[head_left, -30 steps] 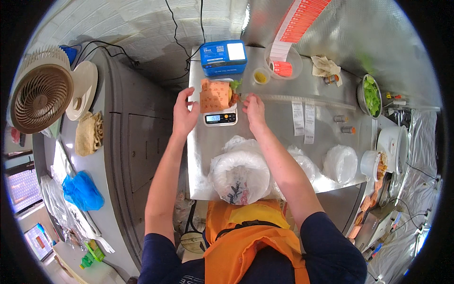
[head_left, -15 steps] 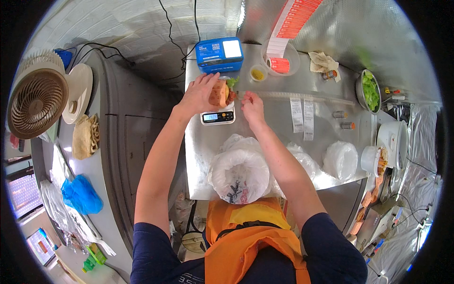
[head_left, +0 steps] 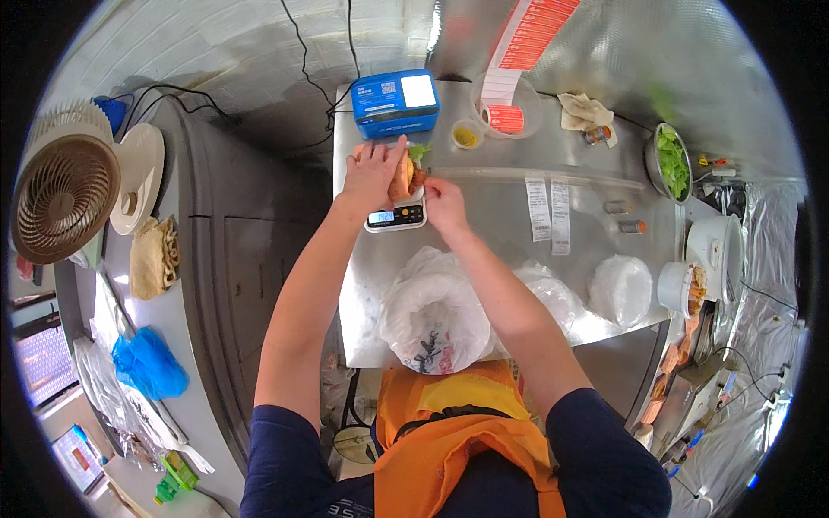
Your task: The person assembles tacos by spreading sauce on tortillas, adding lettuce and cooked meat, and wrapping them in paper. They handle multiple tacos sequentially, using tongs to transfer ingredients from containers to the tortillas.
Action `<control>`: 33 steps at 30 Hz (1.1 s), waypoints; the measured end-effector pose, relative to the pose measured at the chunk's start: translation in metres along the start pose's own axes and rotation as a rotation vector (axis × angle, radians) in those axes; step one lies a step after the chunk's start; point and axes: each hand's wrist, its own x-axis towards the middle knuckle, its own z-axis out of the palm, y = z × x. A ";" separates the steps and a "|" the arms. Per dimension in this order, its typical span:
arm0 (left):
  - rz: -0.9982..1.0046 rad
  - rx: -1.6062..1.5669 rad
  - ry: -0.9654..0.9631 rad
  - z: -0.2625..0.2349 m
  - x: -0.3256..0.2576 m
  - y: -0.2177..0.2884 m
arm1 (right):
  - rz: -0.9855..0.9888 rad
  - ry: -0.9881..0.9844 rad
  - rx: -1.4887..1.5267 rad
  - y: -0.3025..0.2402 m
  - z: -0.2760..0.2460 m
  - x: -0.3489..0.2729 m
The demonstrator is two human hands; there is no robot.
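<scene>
A white kitchen scale (head_left: 418, 224) with a lit display stands near the far left of the steel table. On it lies a sandwich (head_left: 402, 183) in pinkish-brown bread, with browned filling and green lettuce (head_left: 420, 152) poking out. My left hand (head_left: 373, 174) lies over the bread from the left, its fingers around the top, holding it. At the filling's right edge, my right hand (head_left: 444, 205) has its fingers pinched together. Whatever those fingertips hold is too small to make out. Part of the sandwich is hidden under my left hand.
A blue box (head_left: 395, 104) stands behind the scale, beside a small cup of yellow seasoning (head_left: 467, 135) and a label roll (head_left: 505, 118). White plastic bags (head_left: 436, 315) sit along the near edge. Paper slips (head_left: 560, 217) and a lettuce bowl (head_left: 669, 164) are rightward.
My left hand has moved further over the top of the bread. My right hand has shifted left and slightly nearer me, up against the filling.
</scene>
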 end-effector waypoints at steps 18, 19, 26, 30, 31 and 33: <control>0.402 -1.143 0.451 0.031 -0.063 0.305 | -0.506 0.073 -0.192 -0.087 -0.317 -0.171; 0.401 -1.173 0.440 0.037 -0.063 0.337 | -0.467 0.098 -0.164 -0.074 -0.340 -0.177; 0.427 -1.088 0.476 0.060 -0.034 0.558 | -0.326 0.290 -0.188 0.032 -0.524 -0.197; 0.403 -0.812 0.581 0.092 -0.017 0.605 | -0.270 0.241 -0.150 0.116 -0.550 -0.180; 0.413 -0.693 0.622 0.108 -0.011 0.608 | -0.214 0.203 -0.144 0.142 -0.544 -0.174; 0.339 -0.701 0.560 0.129 -0.011 0.610 | -0.174 0.158 -0.172 0.168 -0.539 -0.172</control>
